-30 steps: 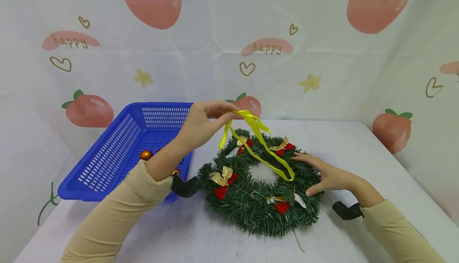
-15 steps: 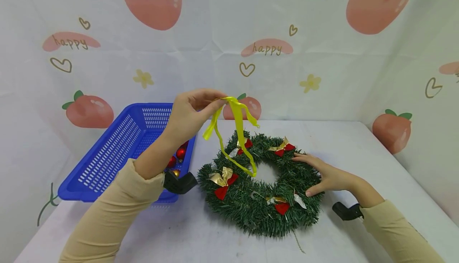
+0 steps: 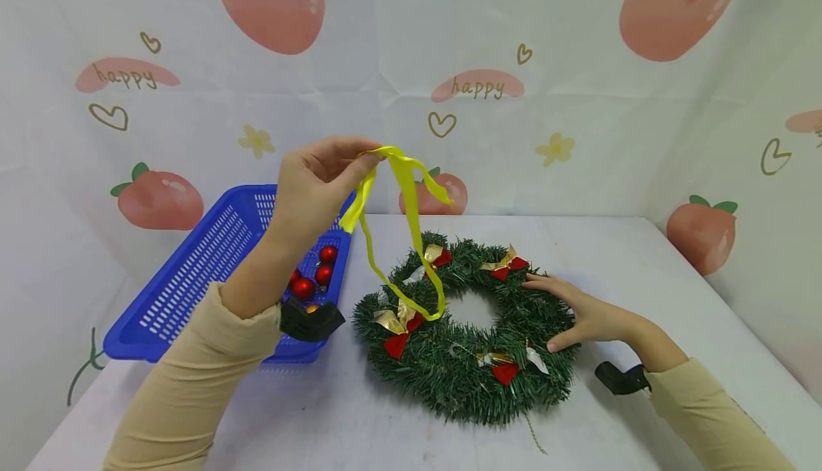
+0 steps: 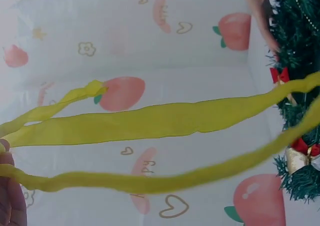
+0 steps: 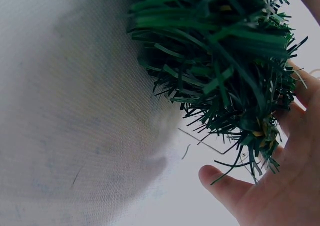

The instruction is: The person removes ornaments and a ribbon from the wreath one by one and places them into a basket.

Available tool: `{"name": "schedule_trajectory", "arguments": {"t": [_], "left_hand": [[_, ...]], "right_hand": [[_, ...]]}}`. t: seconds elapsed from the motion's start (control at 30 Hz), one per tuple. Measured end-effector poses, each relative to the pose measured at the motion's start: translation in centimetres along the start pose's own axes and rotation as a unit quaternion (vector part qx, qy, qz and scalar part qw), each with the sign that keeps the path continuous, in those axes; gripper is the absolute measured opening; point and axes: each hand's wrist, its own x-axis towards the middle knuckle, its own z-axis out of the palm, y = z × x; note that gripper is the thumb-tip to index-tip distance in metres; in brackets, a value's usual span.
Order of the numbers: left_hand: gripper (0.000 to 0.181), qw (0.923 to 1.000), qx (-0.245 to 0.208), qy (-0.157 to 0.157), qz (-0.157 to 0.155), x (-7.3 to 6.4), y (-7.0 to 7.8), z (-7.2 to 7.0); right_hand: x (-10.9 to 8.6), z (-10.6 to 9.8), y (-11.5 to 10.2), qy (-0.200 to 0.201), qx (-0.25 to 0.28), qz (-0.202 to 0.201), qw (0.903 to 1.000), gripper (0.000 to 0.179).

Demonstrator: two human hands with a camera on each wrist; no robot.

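A yellow ribbon (image 3: 409, 193) hangs as a long loop with two short tails, pinched at its top between the thumb and fingers of my left hand (image 3: 308, 189). The loop's lower end is in front of the green tinsel wreath (image 3: 449, 378), which lies on the table with gold and red bows on it. In the left wrist view the ribbon (image 4: 150, 123) stretches across, with fingertips at the left edge. My right hand (image 3: 594, 317) rests at the wreath's right side, fingers spread over the rim. The right wrist view shows its thumb (image 5: 220, 183) extended beside the tinsel (image 5: 215, 70).
On the left a blue plastic basket (image 3: 186, 292) holds several shiny red balls (image 3: 303, 288) and a gold one (image 3: 312, 308), partly behind my left arm. A white cloth covers the table (image 3: 359, 414). A printed curtain (image 3: 359, 43) hangs behind it.
My left hand has risen and moved left, carrying the ribbon from over the wreath's centre toward its left side. More red balls show in the basket. The right hand and wreath stay put.
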Motion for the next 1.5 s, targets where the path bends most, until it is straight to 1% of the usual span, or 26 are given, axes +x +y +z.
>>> {"name": "schedule_trajectory", "arguments": {"t": [0.27,0.47,0.67,0.8,0.9,1.0,1.1,1.33,1.5], "left_hand": [[0.013,0.9987,-0.042,0.03,0.004,0.2,0.4,-0.8],[0.012,0.996,-0.066,0.056,0.023,0.4,0.9,-1.3],[0.012,0.9922,-0.072,0.09,0.048,0.6,1.3,-2.0],[0.012,0.9885,-0.09,0.106,0.059,0.8,1.4,-2.8],[0.013,0.9845,-0.119,0.116,0.056,1.0,1.6,-3.6],[0.016,0.9807,-0.136,0.131,0.049,1.1,1.7,-4.3],[0.017,0.9772,-0.138,0.154,0.05,1.2,1.7,-4.9],[0.018,0.9663,-0.149,0.202,0.057,1.4,1.2,-6.3],[0.016,0.9629,-0.138,0.223,0.063,1.4,0.4,-7.4]], "right_hand": [[0.0,0.0,0.0,-0.001,0.0,-0.004,1.0,0.092],[0.0,0.0,0.1,0.002,0.002,-0.005,1.0,0.091],[-0.1,0.0,0.4,0.006,0.008,0.006,0.9999,0.092],[-0.1,0.0,0.5,0.005,0.009,0.01,0.9999,0.092],[-0.1,0.0,0.5,0.004,0.009,0.013,0.9999,0.093],[-0.1,-0.1,0.4,0.003,0.01,0.014,0.9998,0.093],[-0.1,-0.1,0.4,0.003,0.011,0.014,0.9998,0.093],[-0.1,-0.1,0.4,0.003,0.009,0.01,0.9999,0.093],[-0.1,-0.1,0.4,0.003,0.01,0.009,0.9999,0.092]]}}
